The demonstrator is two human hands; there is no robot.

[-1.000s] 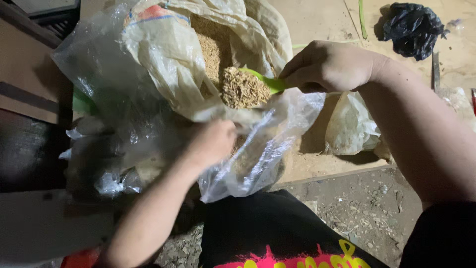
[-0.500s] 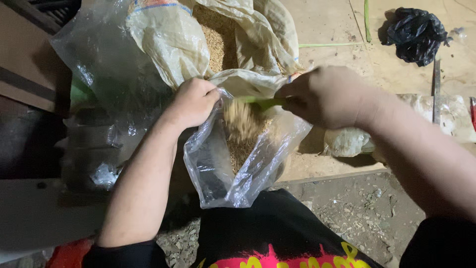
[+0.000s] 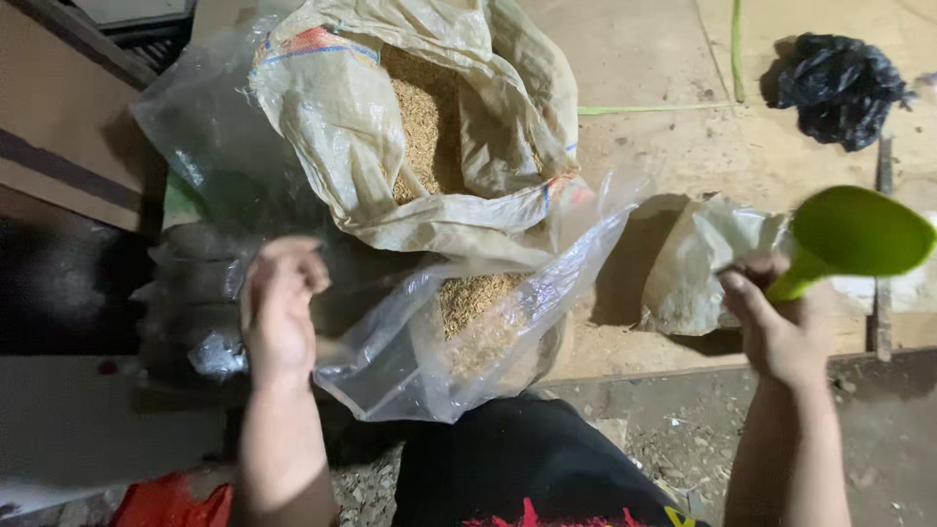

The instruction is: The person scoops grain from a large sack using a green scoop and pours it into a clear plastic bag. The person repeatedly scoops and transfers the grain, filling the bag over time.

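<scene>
My left hand [image 3: 280,304] is curled at the left rim of a clear plastic bag [image 3: 390,366], holding it open. The bag leans in front of me with brown grain [image 3: 475,301] in its bottom. My right hand [image 3: 778,327] is out to the right, well away from the bag, gripping the handle of a green plastic scoop [image 3: 859,232]. The scoop's bowl points up and right and looks empty. Behind the clear bag a large woven sack [image 3: 337,127] lies open, with more grain [image 3: 420,117] showing inside.
A crumpled whitish bag [image 3: 695,263] lies under the scoop on the wooden boards [image 3: 654,59]. A black plastic bag [image 3: 839,78] sits at the far right. Loose clear plastic [image 3: 210,146] is heaped on the left. Bare dirt [image 3: 683,439] lies by my knees.
The scoop was tipping grain into the clear bag; now my right hand has swung it out to the right, empty. My left hand has dropped lower and to the left along the bag's rim.
</scene>
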